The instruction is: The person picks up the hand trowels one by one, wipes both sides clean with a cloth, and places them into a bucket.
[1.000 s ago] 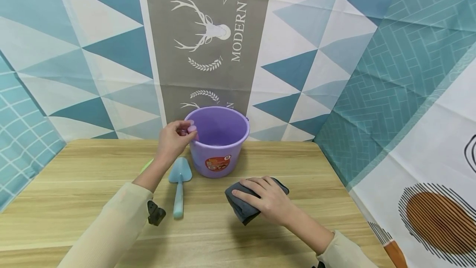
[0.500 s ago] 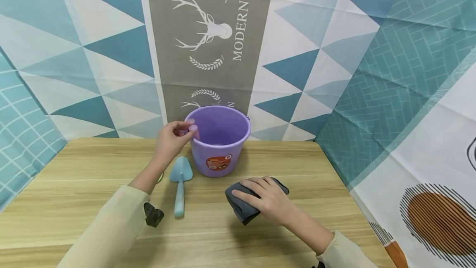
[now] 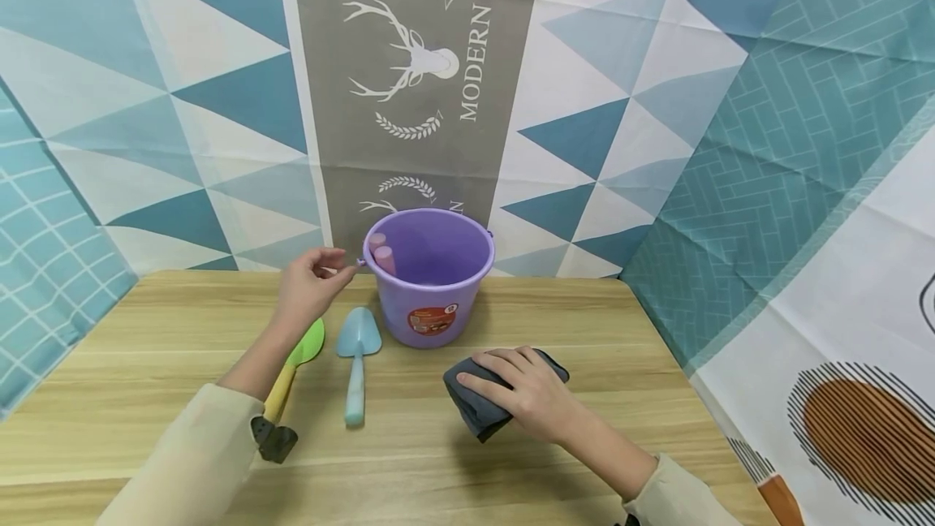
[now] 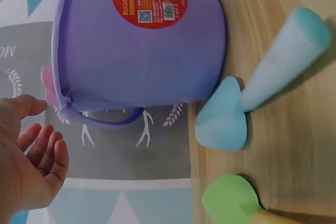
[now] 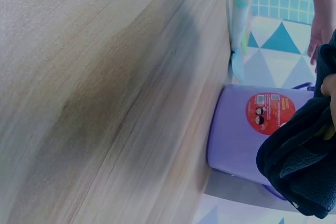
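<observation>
A purple bucket (image 3: 398,303) with a red label stands at the back of the wooden table. Two pink rounded ends (image 3: 385,260) lean inside its left rim, their lower parts hidden by the bucket wall. Just left of that rim my left hand (image 3: 310,286) hovers, holding nothing; the left wrist view shows its fingers (image 4: 44,153) loosely bent, thumb apart. In front of the bucket, my right hand (image 3: 533,396) grips a folded dark grey cloth (image 3: 475,404). The right wrist view has this cloth (image 5: 302,166) raised above the tabletop.
A light blue toy trowel (image 3: 356,364) lies left of the bucket. Beside it, partly under my left forearm, is a green scoop with a yellow handle (image 3: 280,392). Patterned curtains (image 3: 584,144) hang behind and to the right of the table (image 3: 409,461).
My left hand has let go of the pink ends, which now rest inside the bucket, and has drawn back to the left. The green scoop has come into sight. My right hand stays still.
</observation>
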Motion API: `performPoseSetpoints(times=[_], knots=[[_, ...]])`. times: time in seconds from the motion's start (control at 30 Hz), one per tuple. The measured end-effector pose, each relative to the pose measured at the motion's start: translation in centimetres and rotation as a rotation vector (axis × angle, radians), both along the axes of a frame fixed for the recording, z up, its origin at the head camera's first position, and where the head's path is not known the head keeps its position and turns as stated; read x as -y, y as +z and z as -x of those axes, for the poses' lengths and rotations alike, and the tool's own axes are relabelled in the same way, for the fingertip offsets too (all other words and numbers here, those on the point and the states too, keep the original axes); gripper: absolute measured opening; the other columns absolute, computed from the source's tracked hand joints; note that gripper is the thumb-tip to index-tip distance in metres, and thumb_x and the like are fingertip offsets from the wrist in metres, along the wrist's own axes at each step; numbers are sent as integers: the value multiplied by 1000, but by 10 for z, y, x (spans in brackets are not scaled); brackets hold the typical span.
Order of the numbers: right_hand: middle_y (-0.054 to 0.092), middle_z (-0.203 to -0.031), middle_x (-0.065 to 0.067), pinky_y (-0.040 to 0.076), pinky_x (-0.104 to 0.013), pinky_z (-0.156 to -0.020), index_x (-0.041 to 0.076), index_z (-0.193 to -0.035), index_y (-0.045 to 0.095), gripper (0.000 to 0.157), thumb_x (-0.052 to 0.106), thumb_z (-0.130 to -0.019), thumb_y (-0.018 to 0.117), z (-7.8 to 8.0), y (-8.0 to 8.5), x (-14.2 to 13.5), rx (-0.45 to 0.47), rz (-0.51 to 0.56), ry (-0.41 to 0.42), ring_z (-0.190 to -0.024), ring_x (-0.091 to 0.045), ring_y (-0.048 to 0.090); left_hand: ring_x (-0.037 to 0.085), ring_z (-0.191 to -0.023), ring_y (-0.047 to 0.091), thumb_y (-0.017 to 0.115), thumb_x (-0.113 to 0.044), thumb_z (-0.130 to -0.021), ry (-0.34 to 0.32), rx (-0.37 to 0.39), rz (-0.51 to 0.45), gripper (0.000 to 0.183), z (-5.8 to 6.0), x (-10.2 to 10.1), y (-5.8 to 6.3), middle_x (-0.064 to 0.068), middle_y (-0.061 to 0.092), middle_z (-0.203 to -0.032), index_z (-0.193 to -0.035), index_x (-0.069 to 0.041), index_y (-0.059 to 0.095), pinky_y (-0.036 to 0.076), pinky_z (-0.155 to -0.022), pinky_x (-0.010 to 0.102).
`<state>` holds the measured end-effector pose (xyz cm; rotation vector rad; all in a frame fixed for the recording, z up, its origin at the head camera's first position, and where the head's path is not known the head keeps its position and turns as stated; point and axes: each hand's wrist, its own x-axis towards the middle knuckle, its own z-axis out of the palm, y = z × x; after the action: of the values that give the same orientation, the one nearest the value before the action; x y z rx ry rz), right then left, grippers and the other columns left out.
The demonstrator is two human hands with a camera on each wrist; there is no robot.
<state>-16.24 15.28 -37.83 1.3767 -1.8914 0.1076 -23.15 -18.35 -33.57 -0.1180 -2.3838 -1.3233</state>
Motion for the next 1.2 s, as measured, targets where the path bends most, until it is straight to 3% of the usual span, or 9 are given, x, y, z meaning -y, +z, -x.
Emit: performPoseSetpoints(times=[0.33, 0.73, 1.2], knots=[[62, -118, -8, 49, -35, -74, 19, -127, 58, 35, 12, -100, 36, 1, 0, -1, 2, 5, 8, -102, -21, 60, 31, -89, 62, 62, -25, -88, 64, 77, 97, 39, -26, 30, -17, 22, 66, -102, -116, 1, 60, 45, -63, 13], [62, -119, -7, 49, -35, -74, 19, -128, 57, 34, 13, -101, 37, 2, -3, -3, 19, -6, -2, -102, -20, 60, 34, -93, 61, 63, -28, -88, 93, 217, 151, 46, -47, 53, -44, 24, 63, -108, -122, 2, 56, 48, -61, 22], [61, -120, -7, 49, -36, -76, 19, -129, 56, 35, 14, -101, 37, 2, -6, -4, 40, -5, 0, -104, -21, 59, 35, -97, 58, 64, -34, -87, 93, 373, 164, 57, -63, 64, -75, 25, 59, -114, -126, 5, 51, 48, -64, 25]])
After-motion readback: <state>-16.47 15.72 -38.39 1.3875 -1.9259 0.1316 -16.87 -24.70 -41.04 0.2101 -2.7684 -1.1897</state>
